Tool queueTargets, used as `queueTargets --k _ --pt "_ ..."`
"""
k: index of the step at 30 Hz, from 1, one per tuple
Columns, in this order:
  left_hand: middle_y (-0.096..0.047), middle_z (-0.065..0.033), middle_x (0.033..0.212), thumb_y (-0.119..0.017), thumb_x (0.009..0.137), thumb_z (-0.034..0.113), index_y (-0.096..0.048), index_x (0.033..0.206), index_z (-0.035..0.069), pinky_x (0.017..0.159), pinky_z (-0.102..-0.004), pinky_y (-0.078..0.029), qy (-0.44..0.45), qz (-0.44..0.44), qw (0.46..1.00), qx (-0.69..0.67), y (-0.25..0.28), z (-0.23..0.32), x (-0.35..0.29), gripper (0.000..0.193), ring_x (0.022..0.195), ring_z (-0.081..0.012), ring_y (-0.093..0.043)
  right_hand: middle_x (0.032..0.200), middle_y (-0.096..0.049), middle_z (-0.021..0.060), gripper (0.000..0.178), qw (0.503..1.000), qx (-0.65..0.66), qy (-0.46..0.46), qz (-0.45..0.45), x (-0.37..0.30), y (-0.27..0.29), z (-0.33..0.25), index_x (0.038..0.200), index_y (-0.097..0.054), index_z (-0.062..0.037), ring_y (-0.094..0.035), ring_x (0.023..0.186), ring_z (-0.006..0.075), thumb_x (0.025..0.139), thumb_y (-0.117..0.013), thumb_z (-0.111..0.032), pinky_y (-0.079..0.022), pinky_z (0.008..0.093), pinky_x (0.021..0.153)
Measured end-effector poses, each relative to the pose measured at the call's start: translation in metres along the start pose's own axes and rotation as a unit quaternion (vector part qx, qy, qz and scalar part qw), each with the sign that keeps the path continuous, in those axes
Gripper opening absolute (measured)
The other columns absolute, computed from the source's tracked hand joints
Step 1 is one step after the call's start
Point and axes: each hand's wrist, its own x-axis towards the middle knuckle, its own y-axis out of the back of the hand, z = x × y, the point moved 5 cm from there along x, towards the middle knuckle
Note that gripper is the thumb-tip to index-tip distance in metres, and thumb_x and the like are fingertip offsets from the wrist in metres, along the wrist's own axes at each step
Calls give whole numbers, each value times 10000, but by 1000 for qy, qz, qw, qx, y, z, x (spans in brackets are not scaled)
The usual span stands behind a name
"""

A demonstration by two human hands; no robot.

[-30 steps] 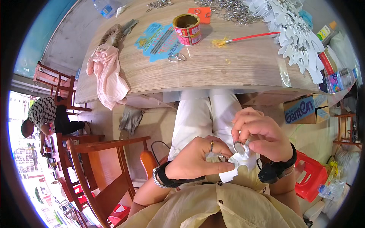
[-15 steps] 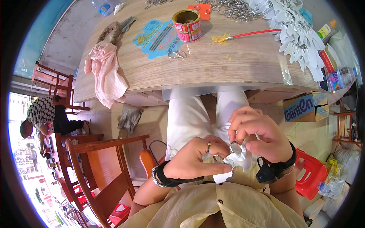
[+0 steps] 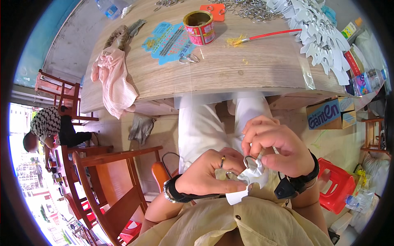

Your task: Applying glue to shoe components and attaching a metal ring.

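Observation:
Above my lap, both hands work on one white, flexible cut-out piece [image 3: 253, 177] with wavy edges. My left hand [image 3: 210, 174] is closed, its thumb pressing the piece's left part, and a silver metal ring [image 3: 230, 175] sticks out beside that thumb. My right hand [image 3: 282, 146] pinches the piece's upper right corner between thumb and fingers, next to a second metal ring [image 3: 247, 160] that stands up there. Whether the rings pass through the piece is too small to tell. The left fingertips are partly hidden behind the piece.
On the wooden table [image 3: 238, 78] stand a pink-red tin [image 3: 200, 30], a red-handled brush [image 3: 273, 34], loose metal rings [image 3: 254, 11] and many similar white pieces [image 3: 324, 49]. A pink cloth [image 3: 115, 82] hangs over its edge. A wooden chair [image 3: 119, 180] is at left, a red stool [image 3: 334, 186] at right.
The white piece and both hands have shifted slightly left, and the piece has tilted a little. My grip on it looks the same.

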Motion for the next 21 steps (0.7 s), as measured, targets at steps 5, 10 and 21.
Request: queueTargets --k 5,10,21 --pt "-669 -101 908 -791 742 96 -691 863 -6 837 -351 -440 7 15 1000 -8 -2 -2 -1 187 954 -218 -574 905 -598 37 81 1000 -2 -4 -5 -1 -1 0 734 -541 -42 -473 955 218 654 -528 -46 -294 392 892" --pt "-660 -106 924 -786 737 86 -691 884 -5 836 -344 -437 -12 14 1000 -7 -4 -2 0 197 957 -213 -568 916 -602 30 87 1000 -11 -7 -16 -1 -2 1 736 -553 -55 -477 974 218 650 -536 -47 -285 398 900" --pt "-599 -76 817 -694 711 -11 -574 752 5 806 -321 -410 15 103 994 -14 -14 -5 3 128 842 -185 -529 933 -619 55 82 999 -34 -15 9 -4 -2 1 737 -560 -49 -494 983 238 657 -545 -56 -302 406 923"
